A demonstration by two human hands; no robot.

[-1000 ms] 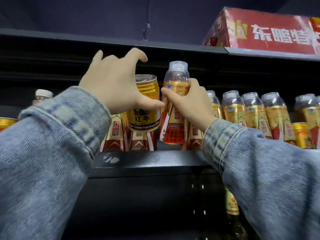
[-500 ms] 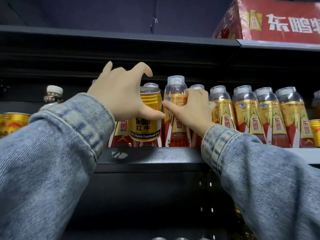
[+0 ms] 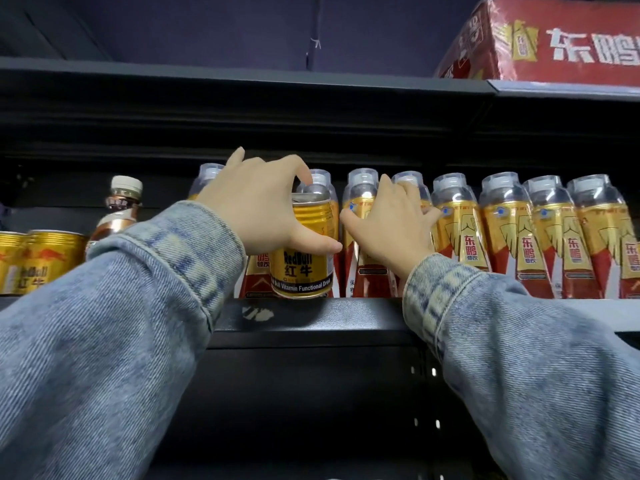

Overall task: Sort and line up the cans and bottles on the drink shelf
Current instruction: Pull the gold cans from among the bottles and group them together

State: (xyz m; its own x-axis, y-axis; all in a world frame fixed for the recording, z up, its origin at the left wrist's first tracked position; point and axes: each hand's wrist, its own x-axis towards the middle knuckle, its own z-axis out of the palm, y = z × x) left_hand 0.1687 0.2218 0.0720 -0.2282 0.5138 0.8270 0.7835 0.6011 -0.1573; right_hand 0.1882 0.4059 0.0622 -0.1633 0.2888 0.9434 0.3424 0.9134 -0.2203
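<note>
Two gold cans (image 3: 38, 261) and one brown bottle (image 3: 117, 216) stand at the left of the shelf (image 3: 311, 317). The left hand (image 3: 259, 209) grips a third can (image 3: 304, 268) between thumb and curled fingers at the front edge, before a row of eight clear-capped bottles (image 3: 505, 237). The right hand (image 3: 391, 230) clasps one bottle (image 3: 362, 197) in that row, fingers curled round it. One red case (image 3: 554, 39) sits on the upper shelf.
</note>
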